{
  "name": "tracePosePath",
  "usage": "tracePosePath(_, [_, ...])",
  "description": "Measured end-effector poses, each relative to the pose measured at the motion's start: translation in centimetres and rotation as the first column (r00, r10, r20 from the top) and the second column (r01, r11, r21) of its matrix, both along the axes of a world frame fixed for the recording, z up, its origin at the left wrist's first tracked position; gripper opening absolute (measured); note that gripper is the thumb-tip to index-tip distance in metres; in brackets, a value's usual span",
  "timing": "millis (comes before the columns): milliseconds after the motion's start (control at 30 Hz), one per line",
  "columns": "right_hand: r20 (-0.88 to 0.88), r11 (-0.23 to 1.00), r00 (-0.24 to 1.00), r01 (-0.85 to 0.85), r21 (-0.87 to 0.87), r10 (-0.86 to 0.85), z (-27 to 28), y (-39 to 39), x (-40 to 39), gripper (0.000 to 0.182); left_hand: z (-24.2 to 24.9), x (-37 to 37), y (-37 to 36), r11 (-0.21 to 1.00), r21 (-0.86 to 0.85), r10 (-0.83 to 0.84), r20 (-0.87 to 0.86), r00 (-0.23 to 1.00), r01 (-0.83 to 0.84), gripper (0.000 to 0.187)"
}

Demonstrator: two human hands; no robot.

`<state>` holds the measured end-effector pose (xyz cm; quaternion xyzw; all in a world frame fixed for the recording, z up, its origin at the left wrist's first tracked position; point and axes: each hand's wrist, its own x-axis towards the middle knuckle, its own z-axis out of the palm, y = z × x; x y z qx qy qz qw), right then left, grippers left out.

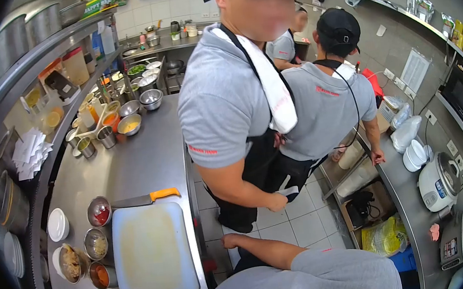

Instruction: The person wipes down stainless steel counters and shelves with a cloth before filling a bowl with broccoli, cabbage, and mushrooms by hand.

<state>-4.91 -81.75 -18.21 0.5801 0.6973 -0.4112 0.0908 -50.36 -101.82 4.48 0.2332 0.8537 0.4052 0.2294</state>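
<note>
While the right hand [232, 241] points leftward | forearm [274, 251] aslant | fingers: can't tell if spread

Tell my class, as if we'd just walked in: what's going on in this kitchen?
The camera wearer's right hand is near the shiny steel counter, with nothing visible in it; the left hand is out of view. There, a long knife with an orange handle lies along the far edge of a white rectangular cutting board, untouched; round metal bowls of food stand to its left. A co-worker in a grey shirt, white towel round the neck, stands close by.
</note>
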Motion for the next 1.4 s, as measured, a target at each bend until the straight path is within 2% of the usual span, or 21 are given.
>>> tracePosePath(33, [0.131, 0.947, 0.947, -0.308, 0.094, 0.295, -2.5, 0.8, -0.4, 0.029, -2.1, -0.6, 1.5, 0.994, 0.111, -0.023, 0.023, 0.999, 0.02, 0.045])
tracePosePath(67, [0.34, 0.634, 0.617, -0.77, 0.076, 0.709, -3.0, 1.5, -1.0, 0.031, -4.5, -1.8, 2.7, 0.975, 0.219, -0.04, 0.037, 0.999, 0.031, 0.041])
tracePosePath(100, [0.338, 0.606, 0.593, -0.792, 0.079, 0.731, -3.6, 1.7, -1.6, 0.031, -6.7, -3.0, 3.3, 0.946, 0.323, -0.045, 0.046, 0.998, 0.028, 0.036])
tracePosePath(167, [0.25, 0.91, 0.88, -0.414, -0.012, 0.403, -2.6, 1.9, -1.9, 0.032, -10.6, -5.6, 1.4, 0.858, 0.513, -0.007, 0.062, 0.998, -0.026, 0.029])
tracePosePath(200, [0.232, 0.932, 0.909, -0.362, 0.028, 0.347, -3.6, 2.4, -2.2, 0.032, -16.9, -8.9, -2.5, 0.801, 0.595, 0.026, 0.067, 0.997, -0.061, 0.026])
tracePosePath(233, [0.209, 0.951, 0.936, -0.303, 0.062, 0.284, -4.8, 2.5, -2.2, 0.032, -14.3, -5.7, -1.7, 0.722, 0.628, 0.149, 0.27, 0.951, -0.291, 0.036])
tracePosePath(333, [0.134, 0.993, 0.987, -0.099, 0.06, 0.09, 1.5, 1.7, -2.9, 0.035, -11.8, -4.9, -2.1, 0.873, 0.486, 0.147, -0.174, 0.974, -0.045, 0.036])
tracePosePath(500, [0.104, 0.978, 0.983, 0.165, -0.13, -0.152, 7.0, 0.8, -4.5, 0.057, -10.4, -4.8, -2.1, 0.933, 0.352, 0.161, -0.212, 0.964, -0.079, 0.038])
tracePosePath(600, [0.139, 0.984, 0.974, 0.175, 0.044, -0.18, 4.9, 1.2, -4.4, 0.059, -9.4, -3.9, -1.7, 0.926, 0.368, 0.155, -0.18, 0.971, -0.08, 0.039])
tracePosePath(800, [0.237, 1.0, 0.971, 0.004, 0.026, -0.01, 1.7, 2.8, -3.7, 0.048, -8.0, -3.4, -1.2, 0.915, 0.398, 0.163, -0.206, 0.965, -0.07, 0.037])
tracePosePath(867, [0.346, 0.997, 0.935, -0.07, -0.017, 0.071, -6.0, 3.2, 0.1, 0.044, -8.1, -3.4, -1.3, 0.917, 0.39, 0.169, -0.202, 0.965, -0.079, 0.037])
tracePosePath(933, [0.331, 0.969, 0.922, 0.237, -0.07, -0.201, -0.4, -0.2, 0.5, 0.044, -8.2, -3.2, -1.5, 0.923, 0.378, 0.167, -0.23, 0.959, -0.07, 0.037])
tracePosePath(1000, [0.379, 0.98, 0.925, 0.072, -0.187, 0.004, -11.0, -0.6, 6.0, 0.042, -7.7, -3.5, -1.3, 0.925, 0.376, 0.163, -0.279, 0.946, -0.049, 0.036])
tracePosePath(1033, [0.418, 0.944, 0.882, -0.081, -0.321, 0.218, -15.8, 0.3, 7.5, 0.042, -7.8, -3.5, -1.5, 0.929, 0.367, 0.151, -0.266, 0.952, -0.045, 0.037])
tracePosePath(1067, [0.407, 0.948, 0.89, -0.078, -0.31, 0.206, -11.4, 3.3, 4.7, 0.042, -7.8, -3.5, -1.5, 0.935, 0.354, 0.135, -0.25, 0.959, -0.039, 0.037])
tracePosePath(1133, [0.448, 0.682, 0.865, 0.469, -0.561, -0.226, -5.0, 0.3, 4.4, 0.059, -8.0, -3.5, -1.3, 0.926, 0.375, 0.14, -0.225, 0.964, -0.047, 0.037])
tracePosePath(1167, [0.44, 0.679, 0.867, 0.469, -0.564, -0.234, -7.2, 0.9, 4.4, 0.059, -8.0, -3.6, -1.3, 0.92, 0.385, 0.149, -0.187, 0.971, -0.067, 0.037])
tracePosePath(1233, [0.68, 0.356, 0.729, 0.658, -0.664, -0.079, -13.4, 2.7, 5.9, 0.055, -7.9, -3.5, -1.3, 0.923, 0.379, 0.151, -0.2, 0.968, -0.066, 0.037])
tracePosePath(1267, [0.428, 0.81, 0.898, 0.324, -0.489, -0.1, -8.0, 0.4, 6.6, 0.049, -7.9, -3.4, -1.2, 0.926, 0.37, 0.159, -0.209, 0.965, -0.072, 0.037])
tracePosePath(1367, [0.419, 0.837, 0.907, 0.2, -0.509, 0.038, -0.3, -0.2, 4.8, 0.042, -8.7, -3.6, -1.2, 0.914, 0.396, 0.186, -0.224, 0.957, -0.085, 0.038])
tracePosePath(1400, [0.274, 0.883, 0.95, -0.004, -0.469, 0.15, -7.6, -0.3, 7.3, 0.037, -8.6, -3.5, -1.3, 0.917, 0.389, 0.183, -0.222, 0.958, -0.086, 0.038])
